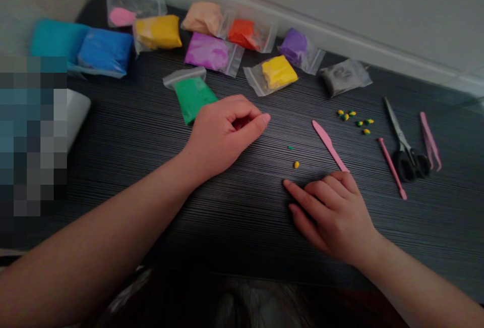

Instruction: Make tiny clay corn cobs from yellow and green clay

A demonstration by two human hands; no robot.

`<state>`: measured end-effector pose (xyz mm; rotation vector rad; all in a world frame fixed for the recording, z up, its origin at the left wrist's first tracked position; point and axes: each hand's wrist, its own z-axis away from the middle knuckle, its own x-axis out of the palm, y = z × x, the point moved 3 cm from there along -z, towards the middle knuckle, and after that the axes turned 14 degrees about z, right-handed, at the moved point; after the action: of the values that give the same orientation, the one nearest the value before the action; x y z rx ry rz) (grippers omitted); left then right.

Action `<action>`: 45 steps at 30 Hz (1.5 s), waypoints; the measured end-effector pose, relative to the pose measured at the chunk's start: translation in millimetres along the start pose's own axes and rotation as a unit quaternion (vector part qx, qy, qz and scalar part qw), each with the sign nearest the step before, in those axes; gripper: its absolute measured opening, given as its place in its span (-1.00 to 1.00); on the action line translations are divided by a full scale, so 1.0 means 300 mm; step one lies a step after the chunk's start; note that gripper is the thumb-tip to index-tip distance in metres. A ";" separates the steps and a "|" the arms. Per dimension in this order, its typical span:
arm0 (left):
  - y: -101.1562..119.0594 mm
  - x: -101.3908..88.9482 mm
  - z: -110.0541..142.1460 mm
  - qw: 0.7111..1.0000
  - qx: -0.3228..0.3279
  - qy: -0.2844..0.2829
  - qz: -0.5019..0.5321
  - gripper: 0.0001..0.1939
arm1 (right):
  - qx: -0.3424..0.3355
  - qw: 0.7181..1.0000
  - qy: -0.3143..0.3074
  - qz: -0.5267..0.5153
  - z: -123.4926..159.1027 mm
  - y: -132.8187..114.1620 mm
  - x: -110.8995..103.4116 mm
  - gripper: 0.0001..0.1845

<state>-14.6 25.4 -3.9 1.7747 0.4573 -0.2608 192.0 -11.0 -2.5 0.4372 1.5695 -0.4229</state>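
Head view: the left hand (221,135) is showing curled fingers, thumb near forefinger; whether they are gripping anything, I cannot tell. The right hand (335,213) is lying half open, forefinger extended, holding nothing. A yellow clay pellet (296,165) is lying just beyond that finger, a green sliver (290,148) farther on, between the hands. A pink modelling knife (328,142) is lying beyond the right knuckles.

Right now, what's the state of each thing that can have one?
Left hand, fingers curled
Right hand, index finger extended
Yellow piece, loose
Green strip, loose
Two-colour pieces, scattered
Pink knife, lying flat
Pink rod, lying flat
Scissors, closed
Tweezers, tips apart
Plastic bags, filled; seals unclear
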 end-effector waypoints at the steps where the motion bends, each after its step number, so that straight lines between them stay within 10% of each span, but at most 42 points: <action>1: 0.000 0.000 0.000 1.000 -0.001 0.000 0.001 -0.81 | 0.009 1.000 0.001 0.001 0.001 0.002 0.000 -0.58; 45: 0.012 0.001 0.001 1.000 -0.012 -0.020 -0.018 -0.76 | 0.008 0.998 0.061 -0.020 0.012 0.050 -0.002 -0.63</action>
<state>-12.9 24.3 -1.0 1.7366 0.4624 -0.3139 202.9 -0.1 -2.0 0.4510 1.6962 -0.4461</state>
